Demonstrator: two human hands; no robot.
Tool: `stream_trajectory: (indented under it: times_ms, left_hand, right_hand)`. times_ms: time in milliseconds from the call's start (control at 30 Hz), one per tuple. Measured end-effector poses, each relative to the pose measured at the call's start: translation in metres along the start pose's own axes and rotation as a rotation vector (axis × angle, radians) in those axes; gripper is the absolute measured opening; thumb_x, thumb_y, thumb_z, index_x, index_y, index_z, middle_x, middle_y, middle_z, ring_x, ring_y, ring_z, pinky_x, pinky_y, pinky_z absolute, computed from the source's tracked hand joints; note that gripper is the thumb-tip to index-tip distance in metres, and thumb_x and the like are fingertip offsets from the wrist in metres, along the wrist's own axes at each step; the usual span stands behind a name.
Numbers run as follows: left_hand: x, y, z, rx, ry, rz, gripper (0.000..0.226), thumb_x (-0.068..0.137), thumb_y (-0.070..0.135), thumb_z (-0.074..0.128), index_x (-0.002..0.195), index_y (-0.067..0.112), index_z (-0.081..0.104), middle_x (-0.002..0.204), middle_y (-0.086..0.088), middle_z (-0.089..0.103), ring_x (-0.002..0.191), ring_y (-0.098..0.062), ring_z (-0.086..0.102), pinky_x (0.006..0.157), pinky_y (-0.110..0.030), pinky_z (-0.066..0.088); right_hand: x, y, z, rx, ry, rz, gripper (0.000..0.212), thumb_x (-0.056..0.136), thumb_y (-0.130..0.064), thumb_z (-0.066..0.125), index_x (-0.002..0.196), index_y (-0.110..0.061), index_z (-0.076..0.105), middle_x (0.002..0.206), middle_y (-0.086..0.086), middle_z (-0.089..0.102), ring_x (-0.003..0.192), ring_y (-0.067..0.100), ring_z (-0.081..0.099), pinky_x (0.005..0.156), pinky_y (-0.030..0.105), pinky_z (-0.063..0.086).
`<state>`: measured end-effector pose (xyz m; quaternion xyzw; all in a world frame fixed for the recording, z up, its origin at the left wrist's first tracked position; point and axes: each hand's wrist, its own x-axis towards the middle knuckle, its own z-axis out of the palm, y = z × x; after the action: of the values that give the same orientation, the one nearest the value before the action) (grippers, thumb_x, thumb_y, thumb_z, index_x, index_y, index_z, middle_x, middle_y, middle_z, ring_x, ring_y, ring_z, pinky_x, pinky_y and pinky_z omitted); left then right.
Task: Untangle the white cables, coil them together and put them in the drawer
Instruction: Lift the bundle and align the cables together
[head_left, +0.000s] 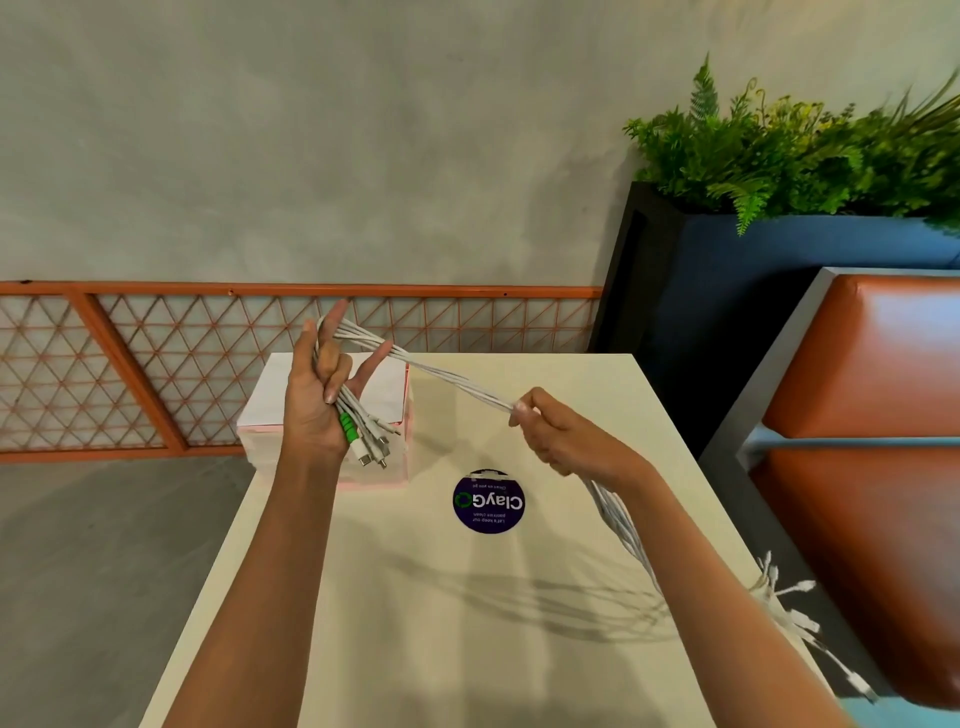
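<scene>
1. The place looked like a shared pantry or canteen, such as in an office, rather than a home. A round purple sticker (489, 501) at the middle of the counter (363, 597) read "ClayGo", with a smaller line about keeping pantries clean.
2. The counter was a plain pale top of dining size, set beside a low orange metal lattice railing (208, 364) at 10 o'clock.
3. At 3 o'clock stood a booth bench (872, 353) with padded orange-brown upholstery in a grey frame.
4. At 1 o'clock a dark box planter (727, 280) held ferns (779, 156) and other greenery.
5. The wall (311, 130) at 12 o'clock was bare grey, and the floor (104, 545) at 8 o'clock was plain grey too.
</scene>
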<state>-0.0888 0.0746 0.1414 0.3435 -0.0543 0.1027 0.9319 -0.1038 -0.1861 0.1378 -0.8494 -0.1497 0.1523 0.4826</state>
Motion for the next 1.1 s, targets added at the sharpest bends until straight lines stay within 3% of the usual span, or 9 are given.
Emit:
stream_trajectory:
  times_ms: [167,333,567,767,833,900,933,1033,1100]
  left_hand:
    - [-0.004,-0.008,0.007,0.161,-0.028,-0.040,0.037,0.102,0.031,0.039,0.128,0.009,0.055,0.042,0.006,0.017,0.034,-0.009,0.016,0.094,-0.041,0.052]
    - [-0.007,-0.019,0.015,0.410,-0.116,-0.071,0.040,0.103,0.030,0.036,0.134,0.010,0.052,0.049,0.009,0.020,0.041,-0.007,0.019,0.095,-0.044,0.051]
    - [-0.018,-0.033,0.021,0.580,-0.217,-0.169,0.032,0.103,0.028,0.033,0.088,0.008,0.053,0.054,0.004,0.033,0.051,-0.008,0.046,0.095,-0.045,0.052]
    - [-0.023,-0.052,0.019,0.692,-0.309,-0.304,0.031,0.103,0.033,0.029,0.088,0.011,0.046,0.093,-0.009,0.071,0.099,-0.028,0.069,0.095,-0.036,0.052]
    - [-0.027,-0.059,0.017,0.820,-0.315,-0.355,0.031,0.101,0.041,0.031,0.097,0.017,0.050,0.109,-0.010,0.070,0.099,-0.027,0.069,0.094,-0.038,0.053]
    - [-0.028,-0.065,0.016,0.978,-0.303,-0.394,0.038,0.099,0.049,0.033,0.115,0.020,0.053,0.116,-0.010,0.064,0.104,-0.024,0.066,0.093,-0.038,0.053]
    - [-0.029,-0.066,0.017,1.045,-0.309,-0.396,0.042,0.099,0.048,0.033,0.121,0.017,0.051,0.112,-0.008,0.063,0.103,-0.019,0.063,0.090,-0.030,0.052]
    - [-0.031,-0.064,0.026,1.145,-0.356,-0.402,0.032,0.102,0.043,0.029,0.110,0.019,0.050,0.091,0.004,0.059,0.087,-0.007,0.058,0.068,-0.011,0.046]
    - [-0.031,-0.064,0.028,1.147,-0.391,-0.427,0.031,0.102,0.041,0.029,0.105,0.019,0.051,0.085,0.003,0.062,0.080,-0.008,0.060,0.063,-0.011,0.046]
  right_hand:
    - [0.013,0.004,0.009,-0.544,0.318,-0.004,0.040,0.103,-0.037,0.026,0.093,-0.011,0.055,0.076,0.006,0.059,0.065,0.024,0.053,0.063,0.036,0.045]
    - [0.015,-0.010,0.022,-0.907,0.140,0.198,0.027,0.101,-0.019,0.035,0.113,-0.008,0.056,0.109,0.011,0.062,0.094,0.029,0.060,0.069,0.031,0.039]
    - [0.019,-0.030,0.022,-0.885,-0.153,0.265,0.027,0.098,-0.026,0.041,0.106,-0.007,0.059,0.096,0.007,0.056,0.084,0.024,0.052,0.075,0.034,0.042]
    - [0.018,-0.044,0.025,-0.826,-0.359,0.199,0.027,0.099,-0.031,0.045,0.087,-0.011,0.058,0.100,0.006,0.063,0.086,0.021,0.054,0.077,0.031,0.043]
    - [0.016,-0.051,0.027,-0.796,-0.434,0.161,0.028,0.102,-0.027,0.039,0.115,-0.012,0.060,0.112,-0.002,0.057,0.095,0.019,0.050,0.079,0.028,0.040]
    - [0.015,-0.055,0.028,-0.718,-0.451,0.148,0.042,0.103,-0.032,0.034,0.141,-0.015,0.038,0.121,-0.001,0.060,0.099,0.017,0.050,0.082,0.027,0.041]
    - [0.015,-0.055,0.026,-0.695,-0.462,0.148,0.041,0.103,-0.036,0.031,0.137,-0.014,0.043,0.107,0.000,0.065,0.091,0.016,0.052,0.076,0.026,0.044]
    - [0.013,-0.055,0.019,-0.657,-0.452,0.153,0.050,0.102,-0.044,0.028,0.075,-0.017,0.059,0.063,-0.007,0.052,0.057,0.008,0.043,0.051,0.017,0.034]
    - [0.012,-0.056,0.015,-0.596,-0.409,0.129,0.061,0.100,-0.050,0.027,0.064,-0.014,0.060,0.054,-0.006,0.048,0.046,0.008,0.038,0.047,0.017,0.031]
